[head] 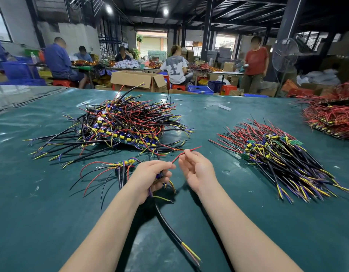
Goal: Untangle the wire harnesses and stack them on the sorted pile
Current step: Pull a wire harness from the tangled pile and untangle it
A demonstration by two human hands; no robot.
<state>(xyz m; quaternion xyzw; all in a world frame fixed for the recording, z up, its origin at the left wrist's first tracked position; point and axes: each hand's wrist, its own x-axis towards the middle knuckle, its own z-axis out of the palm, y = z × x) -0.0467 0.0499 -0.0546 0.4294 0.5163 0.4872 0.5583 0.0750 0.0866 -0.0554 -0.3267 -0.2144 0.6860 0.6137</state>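
Only one sign can be read with some certainty. In the upper middle of the frame a person sits with the back to the camera. On the back of this person's white T-shirt [174, 70] stands a large dark graphic of two big letters laid one over the other, which look like an "L" and a "V". Any marking on the small green boards [296, 142] in the sorted pile [277, 154], at the right middle of the frame, is too small to read. The same holds for the yellow parts [121, 136] in the tangled pile [130, 118], at the left middle.
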